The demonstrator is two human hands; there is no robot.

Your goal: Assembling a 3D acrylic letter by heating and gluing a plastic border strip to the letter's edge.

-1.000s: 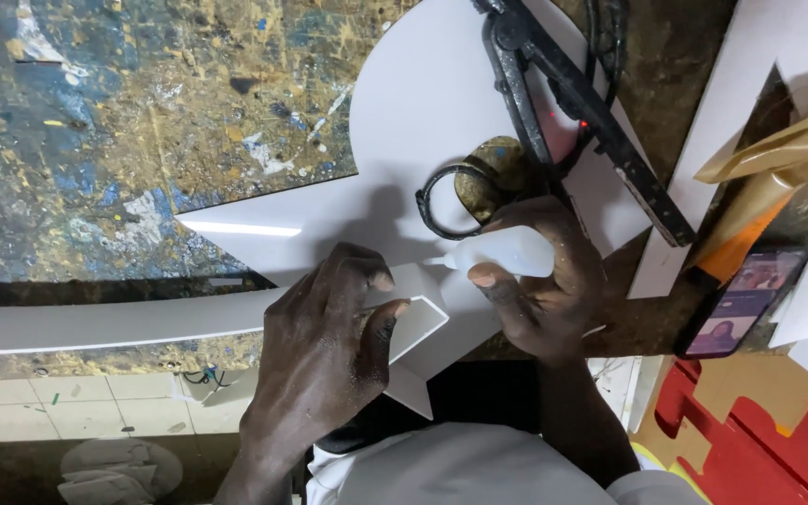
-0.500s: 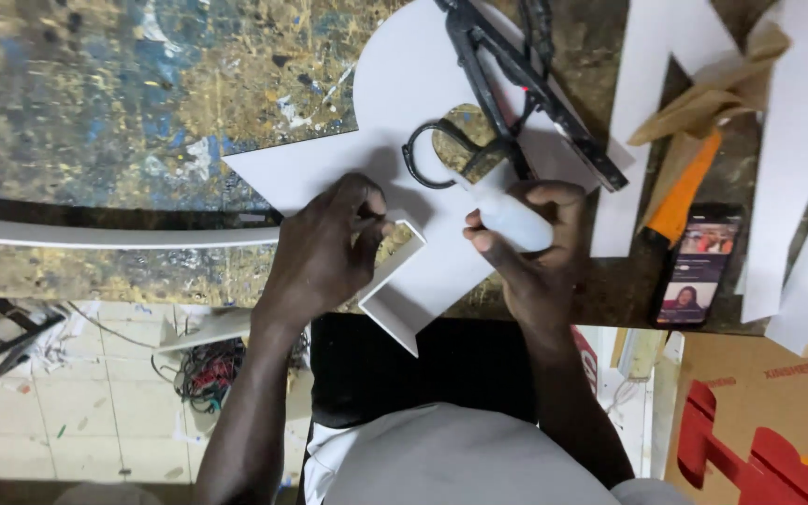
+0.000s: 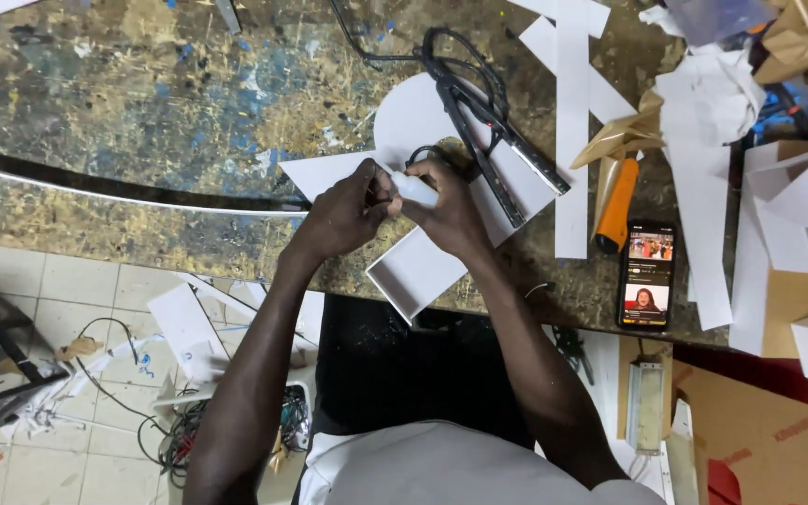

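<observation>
Both hands meet over a white cut board shape (image 3: pixel 423 271) with raised edges that lies at the bench's near edge. My right hand (image 3: pixel 451 210) is wrapped around a small white bottle (image 3: pixel 415 189). My left hand (image 3: pixel 353 210) pinches the bottle's tip end with its fingers closed on it. Just beyond the hands a black cable with a long black bar (image 3: pixel 507 150) rests on the white board. A dark ring-shaped roll (image 3: pixel 427 152) is partly hidden behind my fingers.
An orange utility knife (image 3: pixel 617 206) and a phone with a lit screen (image 3: pixel 647 274) lie to the right. White board strips (image 3: pixel 572 122) and cardboard pieces crowd the right side. A long thin black and white strip (image 3: pixel 114 187) crosses the paint-stained bench (image 3: pixel 142 93). Scraps and wires litter the tiled floor.
The view has pulled back and shifted. My left hand has lifted off the white board and come to the bottle's tip. The right hand still holds the bottle.
</observation>
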